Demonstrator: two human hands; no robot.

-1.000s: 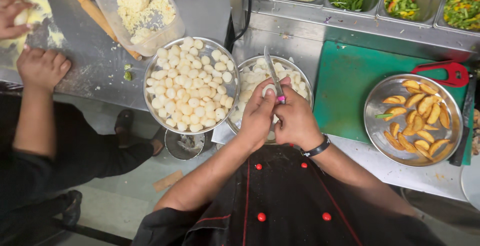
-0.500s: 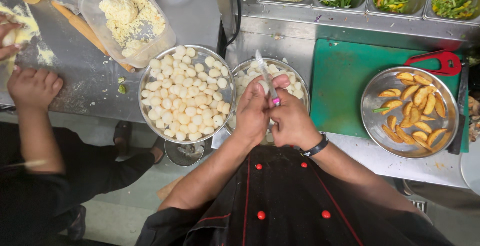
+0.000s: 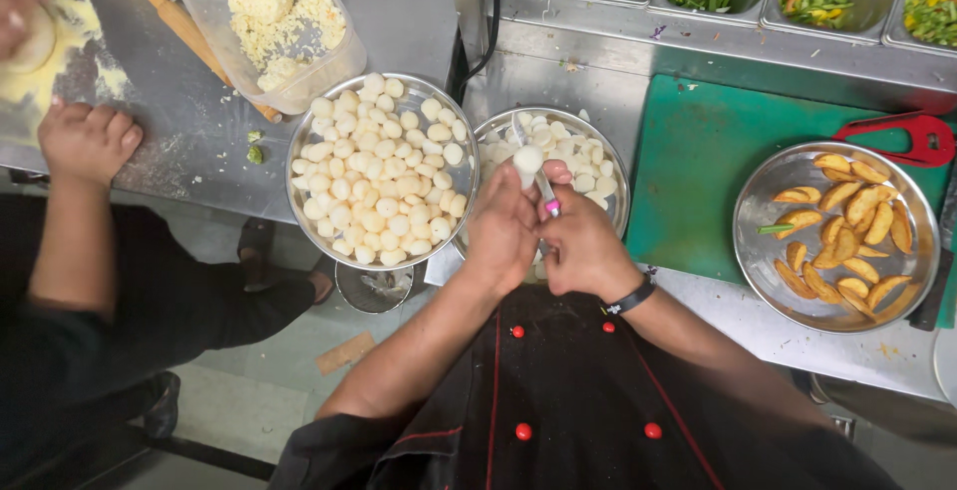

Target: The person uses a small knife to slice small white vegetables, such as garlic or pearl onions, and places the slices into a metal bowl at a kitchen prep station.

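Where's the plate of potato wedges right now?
The plate of potato wedges sits at right on the green board, beside the red-handled tool.

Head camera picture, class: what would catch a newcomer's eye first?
Probably the round steel bowl heaped with pale peeled balls at centre. Beside it, the left hand holds up one small white ball while the right hand grips a pink-tipped metal tool. At right sits a steel plate of golden wedges.

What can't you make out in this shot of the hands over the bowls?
- Head view: the tool in the right hand; its handle is hidden by the fingers.
- The left hand covers the near side of the bowl.
- Red utensil: cut off by the right edge.
- Co-worker's hand: cut off by the left edge.
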